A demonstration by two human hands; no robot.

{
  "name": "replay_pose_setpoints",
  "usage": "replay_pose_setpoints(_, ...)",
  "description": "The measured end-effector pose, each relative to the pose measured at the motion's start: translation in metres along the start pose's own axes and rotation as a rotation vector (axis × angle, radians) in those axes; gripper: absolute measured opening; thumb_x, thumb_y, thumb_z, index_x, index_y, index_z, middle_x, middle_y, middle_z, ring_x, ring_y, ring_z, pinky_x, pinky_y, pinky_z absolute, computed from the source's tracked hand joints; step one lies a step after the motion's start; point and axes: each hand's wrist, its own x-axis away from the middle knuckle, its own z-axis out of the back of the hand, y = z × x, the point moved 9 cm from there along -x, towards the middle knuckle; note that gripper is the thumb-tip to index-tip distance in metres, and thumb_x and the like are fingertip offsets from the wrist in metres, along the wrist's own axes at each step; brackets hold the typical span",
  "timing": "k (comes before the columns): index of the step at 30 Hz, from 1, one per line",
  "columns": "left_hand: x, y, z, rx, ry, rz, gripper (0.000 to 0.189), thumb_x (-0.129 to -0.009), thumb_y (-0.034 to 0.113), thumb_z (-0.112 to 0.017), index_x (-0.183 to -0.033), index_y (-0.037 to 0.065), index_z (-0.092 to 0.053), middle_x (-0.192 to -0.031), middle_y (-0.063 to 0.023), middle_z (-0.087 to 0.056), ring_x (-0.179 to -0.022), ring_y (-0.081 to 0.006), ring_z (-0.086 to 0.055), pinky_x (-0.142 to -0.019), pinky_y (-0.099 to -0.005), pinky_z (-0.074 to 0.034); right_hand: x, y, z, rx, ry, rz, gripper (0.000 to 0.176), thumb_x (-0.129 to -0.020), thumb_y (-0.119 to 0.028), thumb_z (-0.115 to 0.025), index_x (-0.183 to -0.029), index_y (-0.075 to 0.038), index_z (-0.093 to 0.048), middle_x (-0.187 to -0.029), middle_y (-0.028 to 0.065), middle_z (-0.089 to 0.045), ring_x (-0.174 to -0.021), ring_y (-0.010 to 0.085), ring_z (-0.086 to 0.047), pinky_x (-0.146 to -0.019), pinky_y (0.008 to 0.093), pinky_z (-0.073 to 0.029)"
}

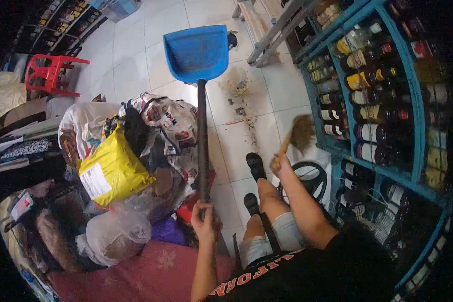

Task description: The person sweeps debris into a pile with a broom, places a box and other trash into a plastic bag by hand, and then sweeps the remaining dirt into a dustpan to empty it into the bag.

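Observation:
My left hand (205, 221) is wrapped round the dark handle of a long-handled blue dustpan (197, 50), its pan stretched out ahead over the tiles. My right hand (280, 163) grips the light wooden handle of a short broom (302, 132), whose brown bristles point away to the right, close to the bottle rack. Between pan and broom, a trail of debris (244, 108) with paper bits and dust lies on the white tiled floor (226, 146). A crumpled clear wrapper (236, 86) sits at its far end, just below the pan.
Bags and a yellow parcel (113, 166) are heaped at left, beside a maroon cloth-covered surface (131, 274). A blue rack of bottles (372, 95) lines the right, with a round black fan-like frame (309, 183) by it. Farther off are a red chair (50, 73) and a wooden ladder (272, 35).

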Motion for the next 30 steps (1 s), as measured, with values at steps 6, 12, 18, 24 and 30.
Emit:
replay_pose_setpoints(6, -0.021, 0.010, -0.010, 0.175, 0.063, -0.001, 0.004, -0.073, 0.005, -0.045, -0.073, 0.006, -0.041, -0.054, 0.0001, -0.039, -0.040, -0.0072, -0.035, -0.036, -0.0222, -0.034, 0.030, -0.033, -0.061, -0.061, 0.013, -0.226, 0.017, -0.066, -0.011, -0.048, -0.078, -0.007, -0.036, -0.053, 0.0033, -0.042, -0.035, 0.0140, -0.038, -0.032, 0.0245, -0.035)
replay_pose_setpoints(12, -0.036, 0.022, -0.006, 0.030, 0.116, -0.019, 0.006, -0.073, 0.005, -0.044, -0.071, 0.006, -0.039, -0.060, 0.0004, -0.040, -0.044, -0.0062, -0.036, -0.039, -0.0192, -0.031, 0.118, -0.109, -0.050, 0.476, -0.007, 0.290, 0.058, -0.063, -0.002, -0.048, -0.113, -0.017, -0.024, -0.061, 0.0064, -0.044, -0.039, 0.0131, -0.042, -0.032, 0.0226, -0.035)
replay_pose_setpoints(18, -0.055, 0.031, 0.001, -0.035, 0.142, -0.038, 0.005, -0.073, 0.005, -0.045, -0.071, 0.006, -0.040, -0.056, -0.0004, -0.039, -0.042, -0.0064, -0.034, -0.038, -0.0192, -0.030, 0.031, -0.220, -0.103, 0.840, 0.019, 0.510, 0.052, -0.065, -0.008, -0.048, -0.113, -0.016, -0.027, -0.063, 0.0042, -0.045, -0.048, 0.0130, -0.043, -0.038, 0.0241, -0.038)
replay_pose_setpoints(24, -0.073, 0.047, 0.002, 0.033, 0.100, 0.021, 0.006, -0.072, 0.005, -0.045, -0.074, 0.007, -0.040, -0.053, -0.0010, -0.038, -0.041, -0.0075, -0.034, -0.037, -0.0202, -0.030, -0.078, -0.260, -0.135, 1.565, 0.215, 0.577, 0.056, -0.067, -0.013, -0.046, -0.117, -0.023, -0.023, -0.063, 0.0060, -0.048, -0.047, 0.0131, -0.047, -0.038, 0.0251, -0.040)
replay_pose_setpoints(30, -0.085, 0.074, 0.021, -0.027, 0.220, -0.009, 0.007, -0.072, 0.004, -0.044, -0.075, 0.008, -0.039, -0.053, -0.0003, -0.038, -0.040, -0.0077, -0.033, -0.037, -0.0202, -0.031, -0.073, -0.160, -0.017, 1.766, 0.293, 0.434, 0.057, -0.067, -0.018, -0.044, -0.118, -0.021, -0.018, -0.081, 0.0179, -0.051, -0.075, 0.0319, -0.050, -0.066, 0.0382, -0.039)
